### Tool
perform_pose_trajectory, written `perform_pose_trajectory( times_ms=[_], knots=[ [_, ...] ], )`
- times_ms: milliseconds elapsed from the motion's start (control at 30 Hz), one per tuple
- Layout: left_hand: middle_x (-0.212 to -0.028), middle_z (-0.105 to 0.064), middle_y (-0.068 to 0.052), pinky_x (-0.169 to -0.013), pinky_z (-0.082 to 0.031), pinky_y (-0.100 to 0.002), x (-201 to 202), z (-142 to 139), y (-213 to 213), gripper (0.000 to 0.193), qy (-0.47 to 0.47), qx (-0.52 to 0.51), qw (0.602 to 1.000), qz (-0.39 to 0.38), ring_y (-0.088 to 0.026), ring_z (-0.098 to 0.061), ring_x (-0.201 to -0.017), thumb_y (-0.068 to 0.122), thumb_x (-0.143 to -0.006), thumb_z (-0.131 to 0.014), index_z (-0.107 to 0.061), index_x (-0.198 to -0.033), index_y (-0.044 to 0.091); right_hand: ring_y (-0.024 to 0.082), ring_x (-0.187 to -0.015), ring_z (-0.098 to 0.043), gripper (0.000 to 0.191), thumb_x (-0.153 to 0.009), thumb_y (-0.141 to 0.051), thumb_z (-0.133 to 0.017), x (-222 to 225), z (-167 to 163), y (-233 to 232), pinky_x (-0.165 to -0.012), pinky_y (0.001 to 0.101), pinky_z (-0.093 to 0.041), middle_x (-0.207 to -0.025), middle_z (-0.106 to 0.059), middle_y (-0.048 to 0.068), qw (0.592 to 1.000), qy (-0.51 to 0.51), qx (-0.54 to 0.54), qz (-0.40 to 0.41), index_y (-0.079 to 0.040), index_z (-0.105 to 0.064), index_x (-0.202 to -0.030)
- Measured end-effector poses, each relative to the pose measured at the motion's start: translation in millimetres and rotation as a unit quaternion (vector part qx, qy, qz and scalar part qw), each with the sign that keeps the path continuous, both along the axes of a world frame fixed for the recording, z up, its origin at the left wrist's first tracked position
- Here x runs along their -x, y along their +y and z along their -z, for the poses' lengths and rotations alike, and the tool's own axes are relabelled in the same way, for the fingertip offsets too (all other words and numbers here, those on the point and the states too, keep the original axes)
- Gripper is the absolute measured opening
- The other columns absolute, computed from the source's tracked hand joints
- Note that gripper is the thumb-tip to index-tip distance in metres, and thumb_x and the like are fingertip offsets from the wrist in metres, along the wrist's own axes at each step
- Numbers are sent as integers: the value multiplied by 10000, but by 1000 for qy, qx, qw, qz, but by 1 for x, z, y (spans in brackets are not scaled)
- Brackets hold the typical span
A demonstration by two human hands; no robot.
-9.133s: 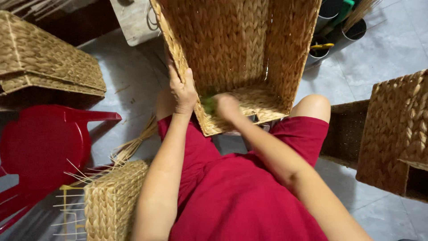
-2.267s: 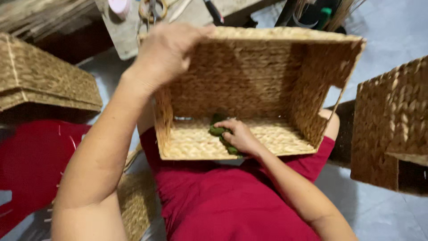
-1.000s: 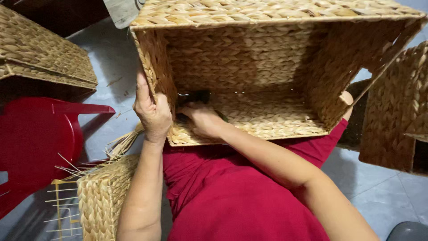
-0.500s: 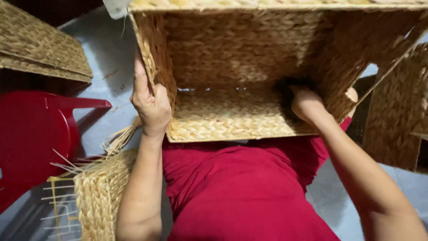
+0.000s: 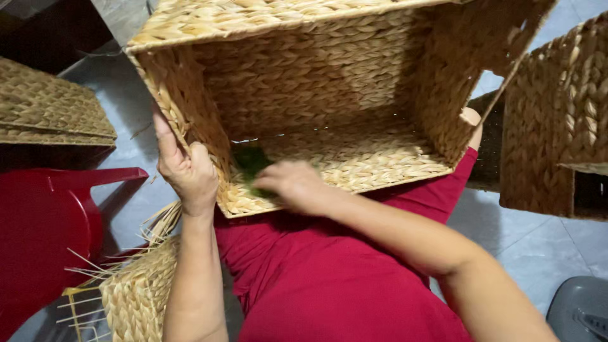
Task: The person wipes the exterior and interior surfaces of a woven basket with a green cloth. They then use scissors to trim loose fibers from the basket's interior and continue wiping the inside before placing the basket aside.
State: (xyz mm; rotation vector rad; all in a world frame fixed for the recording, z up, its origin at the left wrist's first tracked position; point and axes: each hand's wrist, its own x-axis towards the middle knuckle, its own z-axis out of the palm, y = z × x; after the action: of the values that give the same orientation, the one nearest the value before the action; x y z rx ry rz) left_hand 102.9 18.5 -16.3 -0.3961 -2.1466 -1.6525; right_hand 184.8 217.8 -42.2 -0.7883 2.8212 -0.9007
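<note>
A woven basket [image 5: 329, 95] lies tipped on the lap — left hand [image 5: 187, 171] clamped on its near wall, right hand [image 5: 294, 185] inside pinching a green tool [image 5: 250, 161]; body fully woven, finishing apparently underway.

The small green thing [image 5: 252, 163] inside the big woven basket [image 5: 304, 82] is blurry, and the right hand [image 5: 296, 185] covers part of it, so you cannot tell what it is. The right hand's fingers are blurry too. The left hand [image 5: 187, 171] holds the basket's side wall, and its fingertips are hidden behind the weave. The top of the basket is cut off by the picture's edge. The red plastic chair [image 5: 44, 221] runs off the left edge. The half-made basket [image 5: 136, 291] and a grey thing [image 5: 579, 310] in the corner are cut off at the bottom.
</note>
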Motion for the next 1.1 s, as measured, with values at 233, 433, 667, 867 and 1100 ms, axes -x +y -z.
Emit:
perform_pose_trajectory(
  times_ms=[233,433,667,867,1100],
  knots=[
    [-1562,-560,-128,-1197,-451,-263,-2,-10,2,754,6,-38,998,54,-191,-593,-1400,-179,-918,-370,-331,-1642,24,297,-881,-719,545,-674,-101,-676,-34,27,214,-721,437,-599,-1019,-743,60,941,-43,-300,149,-307,-774,-1169],
    [-1559,-582,-103,-1191,-461,-249,-2,-13,4,753,3,-44,997,63,-165,-610,-1394,-190,-927,-356,-327,-1638,58,350,-824,-723,561,-789,-144,-657,-23,26,178,-738,483,-590,-918,-749,171,894,-172,-333,245,-273,-703,-1334],
    [-1519,-599,-146,-1176,-457,-272,0,-7,1,726,8,-5,1000,14,-205,-619,-1370,-169,-896,-385,-339,-1601,-1,296,-1133,-678,476,-766,-94,-673,-8,-13,-35,-937,422,-552,-1220,-747,57,983,-86,147,72,-202,-732,-1226],
    [-1489,-607,-169,-1157,-475,-282,-7,1,-2,734,12,9,1000,-9,-234,-637,-1341,-162,-906,-391,-372,-1624,-6,290,-1174,-649,596,-661,-1,-718,-13,-11,12,-988,415,-513,-1293,-693,45,997,-25,69,-39,-128,-708,-1242],
    [-1574,-559,-164,-1143,-504,-287,2,-2,0,756,37,-7,999,11,-243,-621,-1380,-180,-899,-388,-369,-1625,28,317,-1061,-684,517,-675,-132,-741,-51,-10,197,-894,427,-572,-1232,-725,34,973,-15,-198,116,-240,-745,-1180]
  ],
)
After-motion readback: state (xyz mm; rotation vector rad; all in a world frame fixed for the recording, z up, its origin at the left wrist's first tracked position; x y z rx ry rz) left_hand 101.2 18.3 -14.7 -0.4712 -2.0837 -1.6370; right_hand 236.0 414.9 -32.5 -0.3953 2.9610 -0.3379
